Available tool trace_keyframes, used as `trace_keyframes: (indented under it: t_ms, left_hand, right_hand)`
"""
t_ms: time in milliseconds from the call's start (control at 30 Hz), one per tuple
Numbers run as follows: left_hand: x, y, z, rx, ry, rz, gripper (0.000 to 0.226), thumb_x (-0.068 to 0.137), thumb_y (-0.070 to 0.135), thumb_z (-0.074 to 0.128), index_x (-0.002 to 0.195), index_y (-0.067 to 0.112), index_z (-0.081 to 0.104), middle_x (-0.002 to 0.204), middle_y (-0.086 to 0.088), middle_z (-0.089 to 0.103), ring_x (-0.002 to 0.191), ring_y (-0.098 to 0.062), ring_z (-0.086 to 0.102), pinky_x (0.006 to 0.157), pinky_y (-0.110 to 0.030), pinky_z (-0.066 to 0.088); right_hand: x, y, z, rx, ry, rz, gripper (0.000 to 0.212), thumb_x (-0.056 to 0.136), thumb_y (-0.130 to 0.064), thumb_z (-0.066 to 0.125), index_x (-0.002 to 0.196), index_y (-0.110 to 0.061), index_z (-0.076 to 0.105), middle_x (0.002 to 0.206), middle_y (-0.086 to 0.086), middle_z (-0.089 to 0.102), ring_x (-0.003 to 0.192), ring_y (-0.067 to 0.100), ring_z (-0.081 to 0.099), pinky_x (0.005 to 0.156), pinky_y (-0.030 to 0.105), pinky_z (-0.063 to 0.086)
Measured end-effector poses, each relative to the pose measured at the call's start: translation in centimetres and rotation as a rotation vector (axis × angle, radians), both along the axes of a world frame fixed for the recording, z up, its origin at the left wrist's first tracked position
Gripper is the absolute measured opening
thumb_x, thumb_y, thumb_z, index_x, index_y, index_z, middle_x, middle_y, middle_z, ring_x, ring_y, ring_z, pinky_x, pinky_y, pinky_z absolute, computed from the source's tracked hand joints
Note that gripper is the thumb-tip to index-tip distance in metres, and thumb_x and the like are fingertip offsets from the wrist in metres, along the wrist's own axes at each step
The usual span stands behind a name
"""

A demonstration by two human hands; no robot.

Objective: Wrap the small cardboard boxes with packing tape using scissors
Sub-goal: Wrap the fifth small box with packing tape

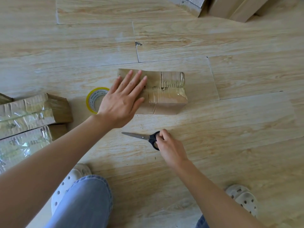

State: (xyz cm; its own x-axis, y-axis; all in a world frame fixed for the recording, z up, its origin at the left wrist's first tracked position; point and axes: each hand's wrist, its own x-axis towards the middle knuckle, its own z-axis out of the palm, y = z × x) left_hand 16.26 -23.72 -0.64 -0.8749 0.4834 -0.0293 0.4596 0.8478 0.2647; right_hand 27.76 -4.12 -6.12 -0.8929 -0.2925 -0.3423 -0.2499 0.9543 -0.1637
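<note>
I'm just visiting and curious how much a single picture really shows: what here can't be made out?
All in the head view:
Tape roll: its right side is behind the left hand.
Box: that hand covers the left part of its top.
Scissors: the right hand hides part of the handles.
Taped boxes: cut off by the left edge.
Cardboard at the top: cut off by the frame edge.
</note>
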Motion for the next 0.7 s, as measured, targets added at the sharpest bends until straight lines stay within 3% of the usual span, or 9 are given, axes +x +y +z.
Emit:
trace_keyframes:
  t_ms: [100,167,200,267,367,467,533,700]
  left_hand:
    - [0.2,0.5,-0.1,-0.055,-0.013,0.009,0.057,0.102,0.042,0.015,0.153,0.024,0.002,0.160,0.004,-0.004,0.147,-0.017,-0.010,0.120,-0.039,-0.006]
    - [0.2,0.5,0.0,-0.048,-0.013,0.016,0.056,0.102,0.040,0.017,0.154,0.023,0.002,0.160,0.005,-0.004,0.147,-0.015,-0.009,0.119,-0.038,-0.007]
    - [0.1,0.6,0.1,-0.030,-0.009,0.026,0.056,0.103,0.037,0.018,0.154,0.022,0.002,0.160,0.005,-0.004,0.147,-0.015,-0.009,0.119,-0.037,-0.007]
    - [0.0,0.8,0.5,0.011,0.007,0.057,0.056,0.103,0.032,0.018,0.154,0.018,0.002,0.160,0.004,-0.004,0.147,-0.013,-0.009,0.119,-0.035,-0.007]
    - [-0.2,1.4,0.8,0.019,0.014,0.084,0.060,0.098,0.035,0.010,0.153,0.013,0.002,0.160,0.000,-0.005,0.146,-0.013,-0.010,0.119,-0.034,-0.008]
    - [-0.4,1.7,0.4,-0.035,-0.011,0.084,0.064,0.094,0.039,0.001,0.152,0.012,-0.001,0.160,-0.002,-0.007,0.146,-0.014,-0.011,0.119,-0.033,-0.008]
    - [-0.5,1.4,-0.1,-0.058,-0.010,0.075,0.062,0.096,0.038,0.004,0.152,0.012,0.000,0.161,-0.002,-0.004,0.147,-0.015,-0.010,0.119,-0.033,-0.007]
    - [-0.8,0.5,-0.7,-0.031,-0.008,0.105,0.063,0.101,0.047,0.016,0.154,0.016,0.004,0.161,0.002,0.001,0.147,-0.015,-0.006,0.119,-0.033,-0.005]
  right_hand:
    - [-0.1,-0.2,0.6,-0.062,0.076,0.020,0.027,0.077,0.000,0.075,0.102,0.000,0.066,0.106,0.010,0.060,0.078,0.018,0.061,0.049,0.020,0.037]
    - [-1.0,-0.5,1.6,-0.201,0.345,-0.030,0.027,0.073,-0.002,0.080,0.097,0.001,0.069,0.098,0.013,0.065,0.078,0.021,0.064,0.052,0.024,0.048]
    - [-1.8,-0.9,2.1,-0.275,0.504,-0.053,0.025,0.079,-0.005,0.075,0.102,0.001,0.069,0.102,0.014,0.066,0.086,0.022,0.063,0.063,0.028,0.052]
    - [-4.4,-2.0,3.9,-0.382,0.653,-0.096,0.033,0.093,-0.014,0.056,0.122,0.002,0.061,0.123,0.016,0.061,0.111,0.023,0.056,0.089,0.032,0.046]
    - [-8.8,-3.2,6.4,-0.317,0.526,-0.112,0.056,0.102,-0.037,0.035,0.146,-0.003,0.039,0.157,0.012,0.029,0.144,0.023,0.028,0.116,0.041,0.023]
    - [-11.4,-3.2,6.9,-0.128,0.293,-0.044,0.067,0.101,-0.054,0.020,0.154,-0.014,0.021,0.164,0.001,0.005,0.150,0.015,0.003,0.122,0.044,0.004]
    - [-12.0,-2.4,6.3,-0.086,0.210,-0.011,0.067,0.100,-0.057,0.017,0.156,-0.020,0.011,0.164,-0.006,-0.001,0.150,0.011,-0.003,0.121,0.043,-0.001]
    - [-11.7,-0.2,5.8,-0.017,0.206,0.027,0.070,0.097,-0.061,0.010,0.156,-0.025,0.000,0.163,-0.011,-0.004,0.149,0.010,-0.006,0.121,0.039,-0.005]
